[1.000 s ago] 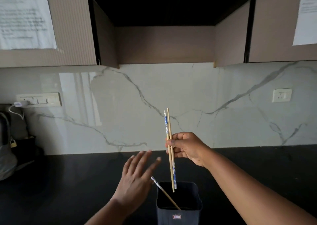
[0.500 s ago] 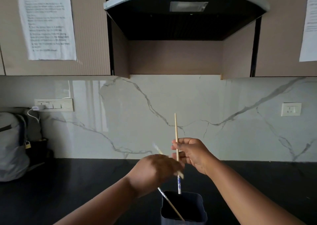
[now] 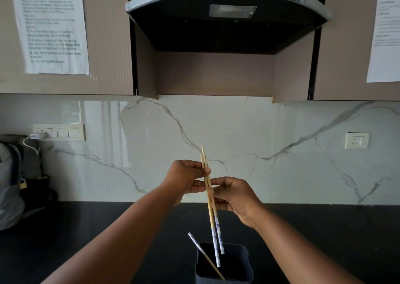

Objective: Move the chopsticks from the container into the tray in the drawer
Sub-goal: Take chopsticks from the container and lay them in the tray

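chopsticks (image 3: pixel 208 193), a pair now pinched by both the left hand (image 3: pixel 187 179) and right hand (image 3: pixel 234 197) above the container (image 3: pixel 224 268), where a second ago only the right held them, leaving one chopstick (image 3: pixel 204 255) inside.

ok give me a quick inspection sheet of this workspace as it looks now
Surface: black countertop, dim.
Job's things: two chopsticks held upright over the dark container; one chopstick leans inside it. Drawer and tray not in view.
Clutter: grey bag at far left.
Grippers: left hand and right hand both pinch the pair.
Cables: white charger cable at the switch panel.
Surroundings: marble backsplash, hood, taped paper sheets.
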{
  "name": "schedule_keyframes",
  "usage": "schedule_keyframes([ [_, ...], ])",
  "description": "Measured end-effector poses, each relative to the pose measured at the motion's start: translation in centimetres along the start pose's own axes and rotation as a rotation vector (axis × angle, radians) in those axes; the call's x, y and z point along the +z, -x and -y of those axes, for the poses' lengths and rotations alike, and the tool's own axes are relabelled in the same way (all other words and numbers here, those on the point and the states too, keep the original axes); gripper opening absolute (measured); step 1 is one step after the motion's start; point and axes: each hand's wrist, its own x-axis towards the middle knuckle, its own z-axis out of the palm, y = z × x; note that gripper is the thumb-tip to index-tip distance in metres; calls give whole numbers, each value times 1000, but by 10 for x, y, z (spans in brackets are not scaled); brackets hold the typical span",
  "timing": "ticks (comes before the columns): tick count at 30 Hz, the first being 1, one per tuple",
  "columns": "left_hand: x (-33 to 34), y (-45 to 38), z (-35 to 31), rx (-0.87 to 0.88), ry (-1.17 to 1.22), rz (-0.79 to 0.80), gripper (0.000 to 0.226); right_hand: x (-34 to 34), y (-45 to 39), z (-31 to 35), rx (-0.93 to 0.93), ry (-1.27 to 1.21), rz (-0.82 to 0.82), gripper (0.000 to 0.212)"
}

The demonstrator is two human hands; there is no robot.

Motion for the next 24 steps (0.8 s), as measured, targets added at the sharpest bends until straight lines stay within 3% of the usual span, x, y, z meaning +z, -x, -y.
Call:
schedule_keyframes([
  [9, 7, -9, 3, 35, -81, -52, 11, 2, 2, -12, 25, 38, -45, 32],
  [17, 6, -7, 7, -9, -29, -64, 13, 0, 5, -15, 75, 41, 38, 12],
  [24, 1, -5, 9, -49, 16, -60, 17, -2, 9, -23, 134, -4, 71, 9],
])
